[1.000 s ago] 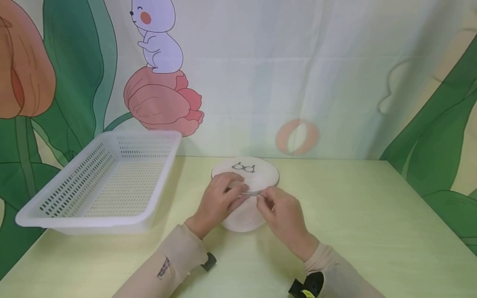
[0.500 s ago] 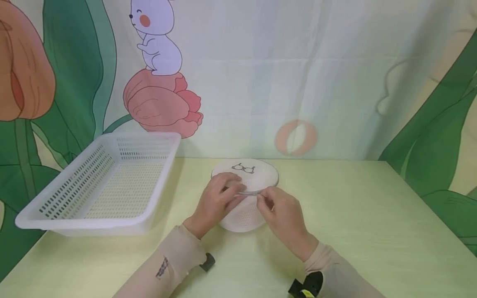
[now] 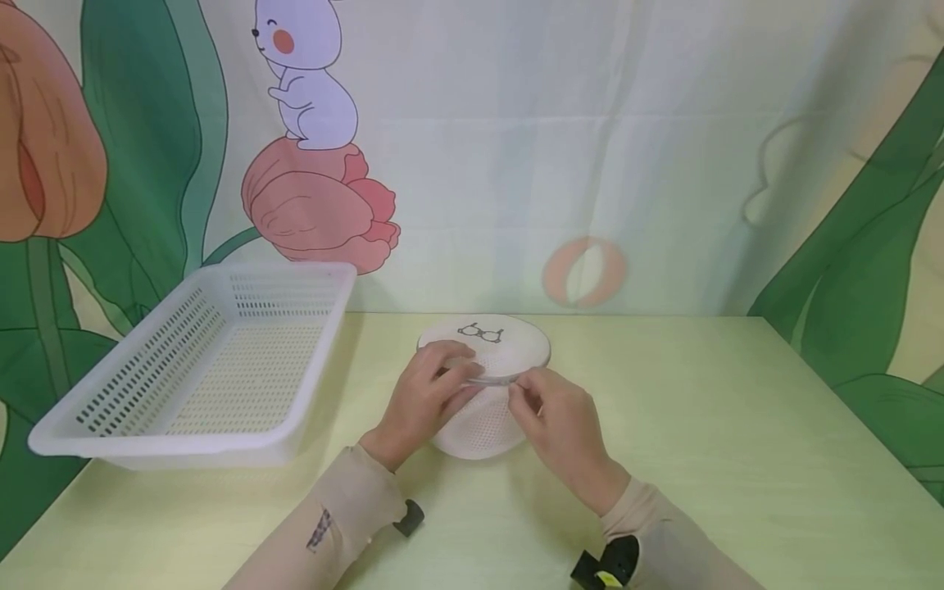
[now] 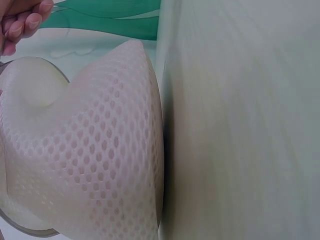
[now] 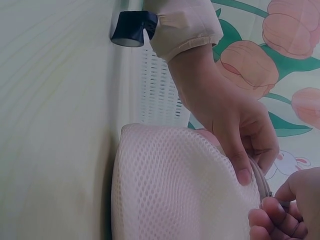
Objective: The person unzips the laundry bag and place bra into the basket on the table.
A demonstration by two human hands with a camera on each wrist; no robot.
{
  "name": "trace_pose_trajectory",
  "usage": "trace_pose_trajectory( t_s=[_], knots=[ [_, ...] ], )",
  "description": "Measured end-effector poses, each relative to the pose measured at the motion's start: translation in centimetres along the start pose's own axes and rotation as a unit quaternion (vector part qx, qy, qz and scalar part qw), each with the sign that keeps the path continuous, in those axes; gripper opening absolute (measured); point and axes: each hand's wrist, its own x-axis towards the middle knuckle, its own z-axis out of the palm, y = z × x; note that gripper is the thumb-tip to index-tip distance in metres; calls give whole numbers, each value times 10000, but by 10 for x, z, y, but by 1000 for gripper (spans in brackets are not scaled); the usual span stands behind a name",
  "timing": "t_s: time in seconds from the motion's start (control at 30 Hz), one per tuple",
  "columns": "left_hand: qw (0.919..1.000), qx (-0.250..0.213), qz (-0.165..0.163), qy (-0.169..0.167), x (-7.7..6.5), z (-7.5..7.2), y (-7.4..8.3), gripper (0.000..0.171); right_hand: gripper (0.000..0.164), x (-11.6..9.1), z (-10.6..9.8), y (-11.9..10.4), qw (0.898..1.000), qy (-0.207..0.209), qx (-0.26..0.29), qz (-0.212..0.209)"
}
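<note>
A white mesh bra wash bag [image 3: 483,426] stands on the table, its round lid printed with a small bra drawing [image 3: 480,333]. Around the rim below the lid runs a grey zipper [image 5: 259,175]. My left hand [image 3: 424,397] grips the bag at the left of this seam, the thumb pressing the mesh wall in the right wrist view. On the seam's right side, my right hand [image 3: 564,426] pinches the zipper at its small slider [image 5: 270,195], with fingers curled. In the left wrist view the mesh wall [image 4: 100,150] bulges and dents near the lid.
A white plastic basket [image 3: 295,434] with slotted walls stands at the left of the pale yellow-green table [image 3: 701,426]. Behind the table hangs a printed cloth [image 3: 472,164] with tulips and a rabbit. Black wrist straps [image 3: 619,561] sit over beige sleeves.
</note>
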Motion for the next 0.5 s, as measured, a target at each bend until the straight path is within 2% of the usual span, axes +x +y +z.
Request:
trace_pose_trajectory(
  t_s=[0.5],
  knots=[
    [9998,126,-118,18,-4,-2,-8,19,11,1,0,1,9999,0,-84,61]
  ],
)
